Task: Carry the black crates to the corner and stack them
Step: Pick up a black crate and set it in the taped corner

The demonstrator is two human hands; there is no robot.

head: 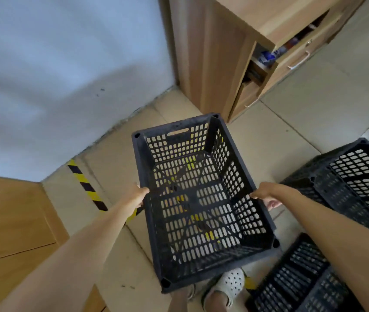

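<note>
A black perforated crate (140, 167) hangs in the air in front of me, empty, its long axis pointing away toward the wall. My left hand (139, 195) grips its left long rim and my right hand (266, 197) grips the right long rim. Two more black crates sit on the floor to my right: one at mid right (356, 176) and one at the lower right (296, 282). The corner of floor (170, 102) between the white wall and the wooden cabinet lies beyond the held crate.
A tall wooden cabinet (210, 52) with open compartments stands at the back right. Wooden furniture (12, 221) sits at the lower left. Yellow-and-black hazard tape (84, 183) runs across the tiled floor under the crate. My sandalled foot (230, 284) shows below the crate.
</note>
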